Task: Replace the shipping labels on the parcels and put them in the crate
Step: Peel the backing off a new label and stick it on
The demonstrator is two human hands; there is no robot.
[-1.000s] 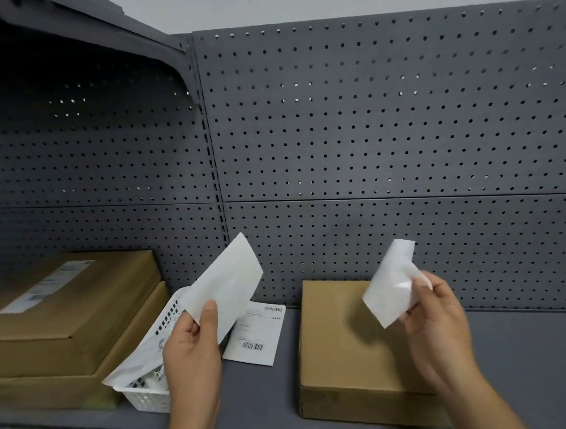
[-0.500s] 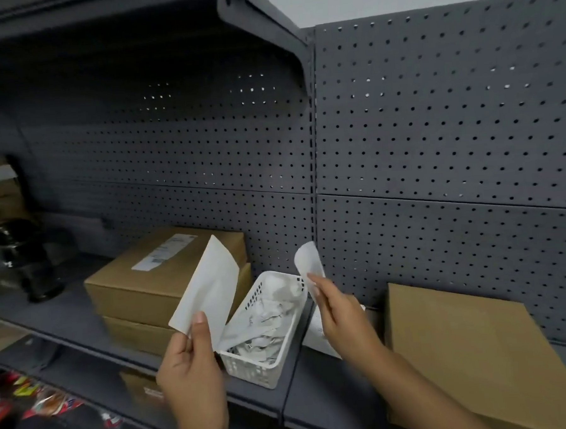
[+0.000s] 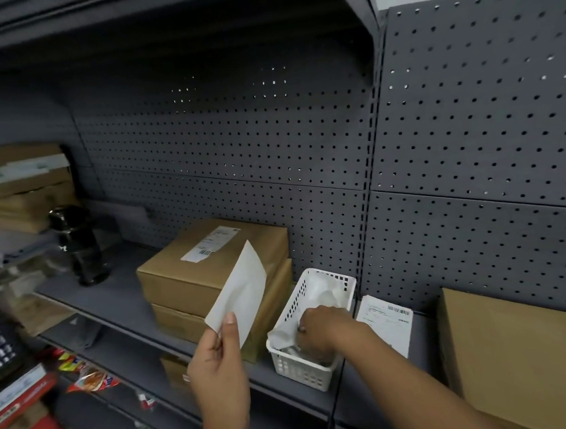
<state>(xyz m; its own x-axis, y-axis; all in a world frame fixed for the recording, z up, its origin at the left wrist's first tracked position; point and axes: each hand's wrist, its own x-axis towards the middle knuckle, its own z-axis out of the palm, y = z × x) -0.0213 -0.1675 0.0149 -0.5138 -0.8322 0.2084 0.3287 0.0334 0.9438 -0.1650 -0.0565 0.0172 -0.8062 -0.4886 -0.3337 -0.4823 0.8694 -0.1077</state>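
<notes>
1. Grey pegboard [image 3: 239, 151] backs the shelf [image 3: 115, 298], seen from the head view; two stacked parcels [image 3: 212, 273] sit on it, the top one labelled.
2. Before the stack, the left hand [image 3: 217, 365] pinches a blank white sheet [image 3: 240, 302].
3. Inside the white basket [image 3: 303, 374], the right hand [image 3: 320, 330] is curled among crumpled paper [image 3: 318, 291]; whether it grips any cannot be told.
4. Just right of the basket lies a printed label [image 3: 385, 323], near another parcel [image 3: 511, 350].

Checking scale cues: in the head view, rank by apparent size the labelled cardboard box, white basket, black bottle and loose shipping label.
1. labelled cardboard box
2. white basket
3. black bottle and loose shipping label: alike; bottle sits farther back.
</notes>
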